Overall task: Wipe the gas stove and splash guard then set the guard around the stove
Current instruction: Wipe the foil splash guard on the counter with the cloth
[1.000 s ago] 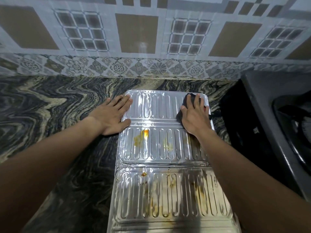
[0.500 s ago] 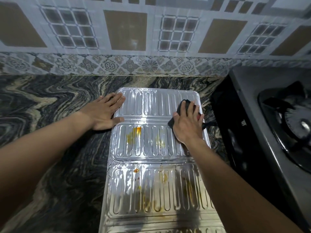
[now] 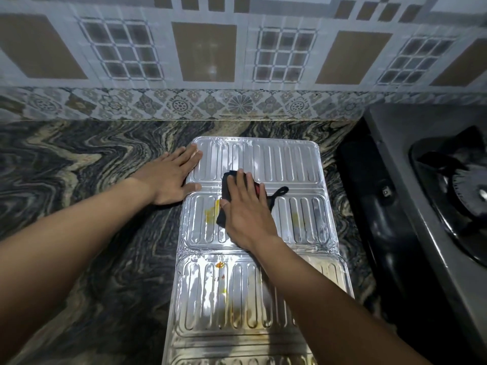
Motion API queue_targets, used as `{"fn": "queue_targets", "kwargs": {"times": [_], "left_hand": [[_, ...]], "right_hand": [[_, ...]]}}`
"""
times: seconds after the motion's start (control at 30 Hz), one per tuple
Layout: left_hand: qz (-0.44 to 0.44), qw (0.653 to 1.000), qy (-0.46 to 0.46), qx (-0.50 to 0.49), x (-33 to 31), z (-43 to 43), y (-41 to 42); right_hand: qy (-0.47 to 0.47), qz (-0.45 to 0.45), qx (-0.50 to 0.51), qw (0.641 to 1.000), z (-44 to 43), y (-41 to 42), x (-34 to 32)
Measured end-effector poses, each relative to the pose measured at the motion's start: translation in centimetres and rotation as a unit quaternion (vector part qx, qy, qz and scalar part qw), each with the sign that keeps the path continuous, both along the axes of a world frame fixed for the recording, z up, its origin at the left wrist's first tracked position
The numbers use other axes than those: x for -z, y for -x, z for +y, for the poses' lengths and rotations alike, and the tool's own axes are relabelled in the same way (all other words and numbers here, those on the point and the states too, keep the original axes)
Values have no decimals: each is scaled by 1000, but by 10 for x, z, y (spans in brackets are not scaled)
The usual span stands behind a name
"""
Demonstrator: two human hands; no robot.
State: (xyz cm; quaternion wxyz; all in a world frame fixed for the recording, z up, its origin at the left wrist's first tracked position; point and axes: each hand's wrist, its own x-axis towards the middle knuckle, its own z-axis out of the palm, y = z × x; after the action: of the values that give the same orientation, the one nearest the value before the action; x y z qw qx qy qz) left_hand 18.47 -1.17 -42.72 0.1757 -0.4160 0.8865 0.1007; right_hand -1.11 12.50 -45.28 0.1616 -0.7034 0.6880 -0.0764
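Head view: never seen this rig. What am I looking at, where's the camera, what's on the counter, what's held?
No machine here: a person works with bare hands, filmed by one wide-angle camera worn on the head, looking forward and down. A ribbed silver foil splash guard lies flat, unfolded, on the dark swirled stone counter, with yellow-orange stains on its middle and near panels. The left hand lies flat at the guard's left edge. The right hand presses a black cloth on the guard. The dark gas stove sits at right.
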Motion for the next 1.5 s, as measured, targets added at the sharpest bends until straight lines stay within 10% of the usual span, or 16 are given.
{"fn": "queue_targets", "kwargs": {"times": [0.43, 0.8, 1.5], "left_hand": [[-67, 995, -75, -13, -18, 29, -14], [-87, 992, -87, -21, -19, 30, -13], [-56, 996, -63, -30, -32, 56, -8]], "right_hand": [[-34, 4, -5, 999, -5, -6, -7], [-9, 23, -221, 975, 28, -3, -4], [-96, 56, 144, 983, 63, 87, -8]]}}
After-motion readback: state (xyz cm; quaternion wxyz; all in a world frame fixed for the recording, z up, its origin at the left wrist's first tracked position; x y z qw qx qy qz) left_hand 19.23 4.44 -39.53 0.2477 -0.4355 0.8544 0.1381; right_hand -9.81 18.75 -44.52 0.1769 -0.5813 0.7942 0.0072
